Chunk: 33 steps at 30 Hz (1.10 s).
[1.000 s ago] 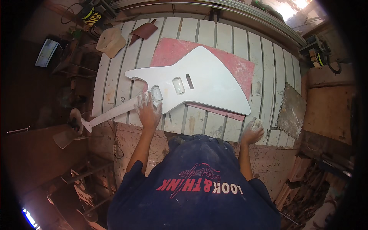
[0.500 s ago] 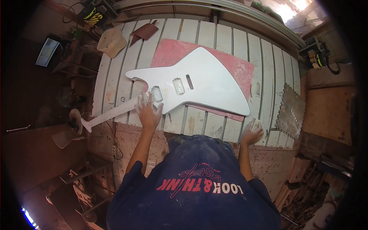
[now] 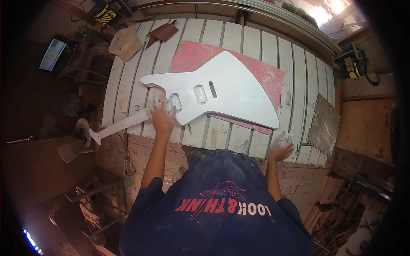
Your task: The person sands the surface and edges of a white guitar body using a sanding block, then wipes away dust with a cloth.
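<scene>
A white angular guitar body with cut-out cavities lies on a pink sheet, its long neck reaching down to the left past the slatted table's edge. My left hand rests on the guitar where neck and body join, dusty fingers spread apart. My right hand, to the right and below the body's lower corner, is closed round a pale pad or block at the table's near edge.
The slatted white table bears a beige cap, a brown sheet and a grey jagged-edged mat. A metal rail spans the far side, with machine parts at both ends. A screen stands at the left.
My left hand has shifted slightly left and away from me. The guitar body sits a touch farther right and upward in the picture. My right hand has stayed much the same.
</scene>
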Tool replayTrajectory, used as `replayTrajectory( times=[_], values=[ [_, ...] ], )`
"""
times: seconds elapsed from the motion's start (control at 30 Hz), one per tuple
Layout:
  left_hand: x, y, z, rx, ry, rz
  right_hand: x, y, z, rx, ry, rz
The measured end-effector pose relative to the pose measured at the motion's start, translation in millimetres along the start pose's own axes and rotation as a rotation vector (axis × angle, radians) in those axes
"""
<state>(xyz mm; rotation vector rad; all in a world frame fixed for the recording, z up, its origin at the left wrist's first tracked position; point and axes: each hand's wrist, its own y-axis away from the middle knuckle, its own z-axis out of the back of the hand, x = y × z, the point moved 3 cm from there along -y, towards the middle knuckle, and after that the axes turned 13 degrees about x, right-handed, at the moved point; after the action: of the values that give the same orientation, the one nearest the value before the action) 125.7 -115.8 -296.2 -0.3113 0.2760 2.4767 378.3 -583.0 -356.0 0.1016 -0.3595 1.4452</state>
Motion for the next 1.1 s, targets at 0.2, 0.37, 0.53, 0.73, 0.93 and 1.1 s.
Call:
replayTrajectory(
  times=[0.2, 0.37, 0.53, 0.73, 0.93, 1.1],
  values=[
    [-3, -2, 2, 0.081, 0.007, 0.007, 0, -2, -1, 0.0, 0.008, -0.027],
    [5, -4, -5, 0.071, 0.047, -0.003, 4, -1, 2, 0.003, -0.014, -0.028],
    [7, -5, -9, 0.062, 0.059, -0.023, 4, -2, 4, 0.005, -0.021, -0.003],
    [6, -2, -8, 0.048, 0.083, -0.025, 5, 0, 4, 0.022, -0.027, -0.032],
    [2, 0, -7, 0.087, 0.07, -0.026, -1, 0, 1, 0.021, 0.027, -0.056],
    [1, -1, -5, 0.086, 0.066, -0.025, -2, 0, -1, 0.015, -0.004, -0.026]
  ],
)
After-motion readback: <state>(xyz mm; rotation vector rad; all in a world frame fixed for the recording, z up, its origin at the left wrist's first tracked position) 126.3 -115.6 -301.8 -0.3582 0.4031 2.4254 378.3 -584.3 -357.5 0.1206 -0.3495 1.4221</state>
